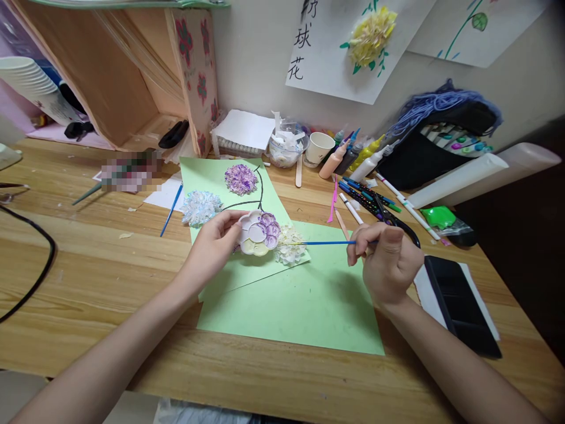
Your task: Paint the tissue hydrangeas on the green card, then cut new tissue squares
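Left hand [215, 237] pinching white flower-shaped plastic palette [252, 233]; right hand [391, 262] gripping slim blue paintbrush [329, 242]. Below the fingers [362, 237], rectangular pale-green paper sheets [291, 312] on brown wood-grained table [106, 265]; beyond them, whitish wall [256, 59].

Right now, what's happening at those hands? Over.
Left fingers holding flower-shaped palette. Right fingers gripping blue brush pointed at cream flower; contact unclear. Palette overlaps that flower's edge in view.
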Demonstrator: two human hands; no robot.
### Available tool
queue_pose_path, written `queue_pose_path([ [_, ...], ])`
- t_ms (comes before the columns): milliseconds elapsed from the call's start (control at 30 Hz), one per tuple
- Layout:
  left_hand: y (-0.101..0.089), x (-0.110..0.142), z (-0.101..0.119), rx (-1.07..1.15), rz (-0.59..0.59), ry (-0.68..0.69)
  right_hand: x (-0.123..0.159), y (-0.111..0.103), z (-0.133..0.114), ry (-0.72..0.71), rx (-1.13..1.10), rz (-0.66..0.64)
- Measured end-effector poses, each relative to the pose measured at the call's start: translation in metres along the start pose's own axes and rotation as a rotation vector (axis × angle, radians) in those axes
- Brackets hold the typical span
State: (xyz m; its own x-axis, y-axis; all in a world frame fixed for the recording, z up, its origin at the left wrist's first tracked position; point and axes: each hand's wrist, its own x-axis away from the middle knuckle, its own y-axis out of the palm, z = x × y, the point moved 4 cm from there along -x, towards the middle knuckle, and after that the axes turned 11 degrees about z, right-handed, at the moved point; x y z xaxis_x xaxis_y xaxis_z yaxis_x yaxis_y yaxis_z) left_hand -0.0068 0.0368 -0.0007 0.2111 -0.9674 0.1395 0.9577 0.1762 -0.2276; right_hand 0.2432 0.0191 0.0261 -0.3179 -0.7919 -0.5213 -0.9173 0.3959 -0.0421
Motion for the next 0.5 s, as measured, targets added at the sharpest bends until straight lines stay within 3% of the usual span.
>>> queue_pose_path([
  [333,-0.0003,-0.0003,0.0004,0.012,0.003,0.006,0.0007,0.0007,-0.0014,-0.063,-0.034,-0.018],
  [500,-0.0009,-0.0007,-0.0002,0.012,0.001,0.008,-0.0081,-0.0050,-0.0097,-0.194,-0.098,0.113],
])
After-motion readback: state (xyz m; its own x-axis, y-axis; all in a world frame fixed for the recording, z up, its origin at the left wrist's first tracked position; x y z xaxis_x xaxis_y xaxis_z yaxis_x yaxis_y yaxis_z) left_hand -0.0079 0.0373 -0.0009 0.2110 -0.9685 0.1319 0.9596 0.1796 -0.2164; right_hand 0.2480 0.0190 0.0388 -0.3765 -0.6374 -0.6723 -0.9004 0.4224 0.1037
